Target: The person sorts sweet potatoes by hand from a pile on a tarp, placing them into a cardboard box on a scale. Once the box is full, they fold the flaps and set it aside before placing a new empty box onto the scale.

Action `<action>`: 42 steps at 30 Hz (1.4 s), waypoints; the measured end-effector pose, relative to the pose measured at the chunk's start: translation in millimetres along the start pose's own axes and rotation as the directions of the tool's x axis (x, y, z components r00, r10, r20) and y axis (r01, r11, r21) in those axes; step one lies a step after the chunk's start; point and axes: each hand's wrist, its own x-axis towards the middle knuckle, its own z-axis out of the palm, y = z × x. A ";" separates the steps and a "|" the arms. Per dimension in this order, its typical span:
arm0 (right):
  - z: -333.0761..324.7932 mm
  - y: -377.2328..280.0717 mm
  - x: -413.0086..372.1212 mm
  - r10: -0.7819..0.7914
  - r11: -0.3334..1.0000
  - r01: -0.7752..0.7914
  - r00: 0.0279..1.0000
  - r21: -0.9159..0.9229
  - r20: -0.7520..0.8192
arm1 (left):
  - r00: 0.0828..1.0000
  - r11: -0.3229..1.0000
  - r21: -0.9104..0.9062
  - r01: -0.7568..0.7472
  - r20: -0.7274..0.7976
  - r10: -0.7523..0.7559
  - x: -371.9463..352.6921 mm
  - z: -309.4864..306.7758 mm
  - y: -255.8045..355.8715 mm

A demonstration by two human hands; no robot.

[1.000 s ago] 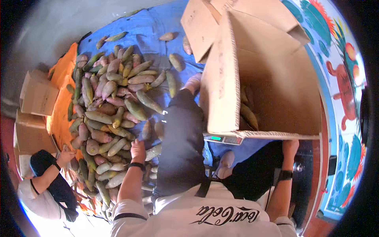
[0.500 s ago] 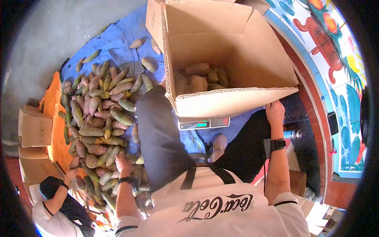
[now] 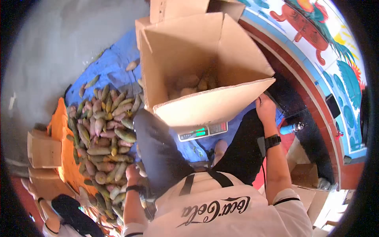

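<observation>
An open cardboard box, with a few elongated root-like vegetables inside, stands on a digital scale whose display glows green. My right hand is curled at the box's lower right edge, above my right knee. My left hand is at the right side of a big pile of elongated green and purplish vegetables. Its fingers are blurred and partly hidden, so anything in them cannot be made out. The pile lies on blue and orange sheets, left of my left leg.
Another person works at the lower left, near cardboard boxes. More cartons stand behind the open box. To the right are a blue bottle and a painted wall.
My view has shifted, so the box appears lower and further left. My left hand has come slightly back toward me. The other person's hand has moved from the pile toward the cartons.
</observation>
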 end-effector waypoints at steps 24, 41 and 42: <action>-57.0 -15.4 -4.9 0.341 0.817 -0.169 0.912 0.552 -0.226 | 0.503 -0.086 -0.614 -0.785 -0.712 0.491 -85.5 -297.9 262.2; -45.6 166.1 -184.0 0.568 0.785 -0.562 0.821 -0.260 -0.058 | 0.408 0.431 -0.161 -0.888 -0.707 0.577 -144.1 -322.4 294.2; -54.1 176.9 -207.5 0.608 0.736 -0.576 0.793 -0.355 -0.026 | 0.401 0.424 -0.156 -0.892 -0.705 0.585 -146.1 -323.2 297.1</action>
